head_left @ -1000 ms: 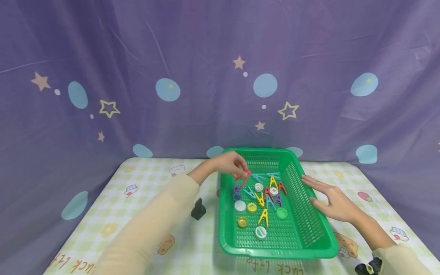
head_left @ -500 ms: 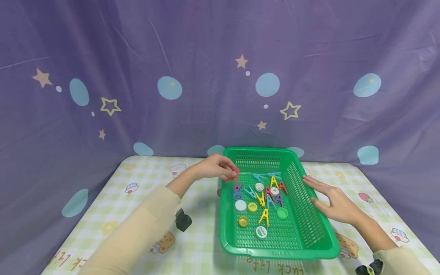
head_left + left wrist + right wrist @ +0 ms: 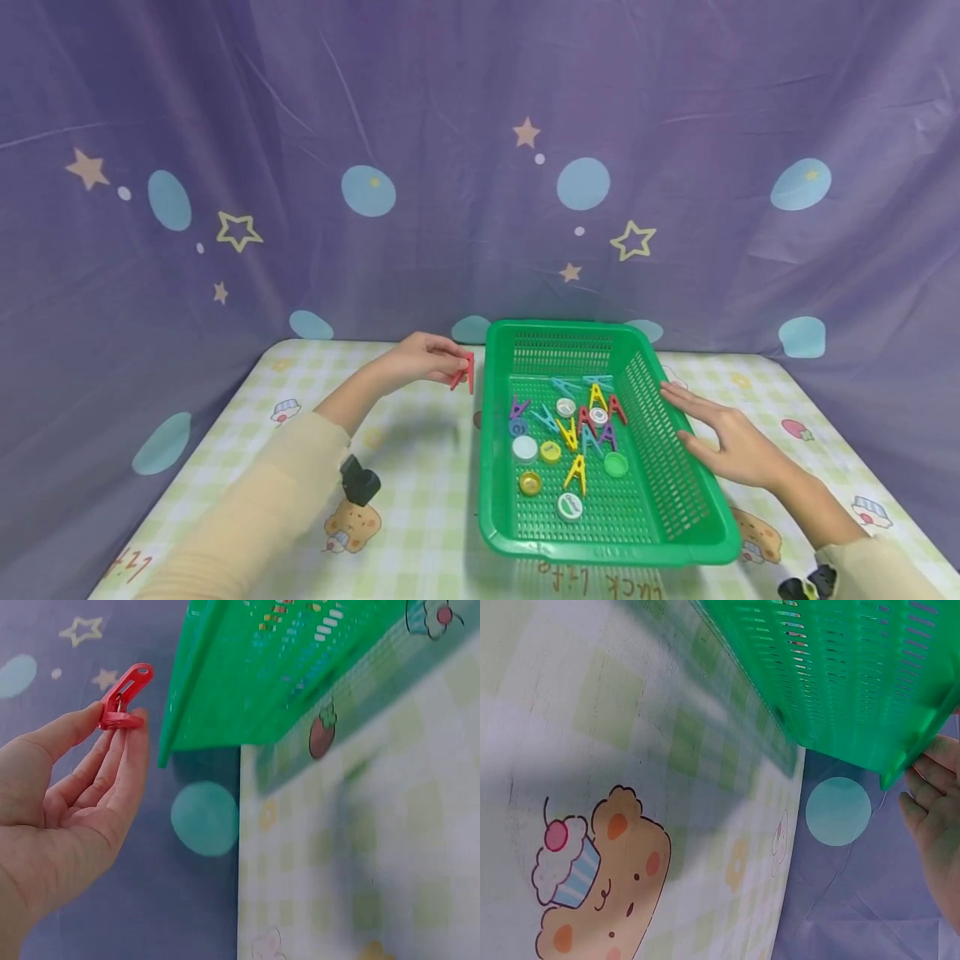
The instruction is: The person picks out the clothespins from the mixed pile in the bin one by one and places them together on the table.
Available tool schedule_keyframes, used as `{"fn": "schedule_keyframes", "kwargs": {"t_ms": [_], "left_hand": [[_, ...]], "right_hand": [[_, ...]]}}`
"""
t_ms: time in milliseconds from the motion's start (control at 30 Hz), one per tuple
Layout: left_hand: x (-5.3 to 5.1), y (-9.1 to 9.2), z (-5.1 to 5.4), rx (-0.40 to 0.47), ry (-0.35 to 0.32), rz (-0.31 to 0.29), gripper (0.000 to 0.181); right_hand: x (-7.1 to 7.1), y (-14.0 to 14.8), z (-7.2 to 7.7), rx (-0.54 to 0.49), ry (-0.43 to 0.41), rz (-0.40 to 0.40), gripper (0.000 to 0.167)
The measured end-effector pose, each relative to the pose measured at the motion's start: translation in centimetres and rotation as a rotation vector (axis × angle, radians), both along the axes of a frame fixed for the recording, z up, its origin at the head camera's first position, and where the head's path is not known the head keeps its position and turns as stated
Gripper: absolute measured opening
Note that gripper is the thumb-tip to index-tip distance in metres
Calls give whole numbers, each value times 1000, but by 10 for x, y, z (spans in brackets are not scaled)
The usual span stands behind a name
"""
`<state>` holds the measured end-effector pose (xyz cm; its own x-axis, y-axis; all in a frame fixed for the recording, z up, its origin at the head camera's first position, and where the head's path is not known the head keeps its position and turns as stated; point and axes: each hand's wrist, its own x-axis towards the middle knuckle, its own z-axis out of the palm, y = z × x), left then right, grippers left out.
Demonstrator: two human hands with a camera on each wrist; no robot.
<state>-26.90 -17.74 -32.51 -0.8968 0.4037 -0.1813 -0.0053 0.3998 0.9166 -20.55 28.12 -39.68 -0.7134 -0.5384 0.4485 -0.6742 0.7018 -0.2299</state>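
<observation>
A red clothespin (image 3: 124,701) is pinched between the thumb and fingers of my left hand (image 3: 423,360), just outside the left rim of a green plastic basket (image 3: 491,500). It hangs above the tablecloth, clear of the basket. My right hand (image 3: 723,437) rests with extended fingers on the basket's right rim; the right wrist view shows its fingertips at that edge. Inside the basket lie several clothespins, among them a yellow clothespin (image 3: 576,473) and a purple clothespin (image 3: 519,407). Several bottle caps lie among them, including a white cap (image 3: 525,449) and a green cap (image 3: 616,464).
The basket stands on a table with a green-checked cloth (image 3: 420,500) printed with cartoon figures. A purple curtain (image 3: 450,108) hangs behind the table. Black wrist-worn devices sit at both sleeves.
My left hand has moved left out of the basket, carrying the red clothespin over the rim. The right hand has stayed at the right rim.
</observation>
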Motion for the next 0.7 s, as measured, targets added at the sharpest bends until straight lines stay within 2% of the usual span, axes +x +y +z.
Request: {"fn": "schedule_keyframes", "kwargs": {"t_ms": [100, 200, 567, 700], "left_hand": [[-4, -9, -4, 5, -10, 43, 36], [-8, -16, -13, 26, -33, 81, 36], [-17, -24, -60, 169, -132, 180, 35], [-22, -22, -76, 164, -163, 212, 33]], "right_hand": [[0, 0, 0, 10, 5, -5, 58], [0, 0, 1, 20, 9, -14, 58], [2, -2, 2, -7, -11, -2, 56], [1, -1, 2, -3, 1, -3, 56]]}}
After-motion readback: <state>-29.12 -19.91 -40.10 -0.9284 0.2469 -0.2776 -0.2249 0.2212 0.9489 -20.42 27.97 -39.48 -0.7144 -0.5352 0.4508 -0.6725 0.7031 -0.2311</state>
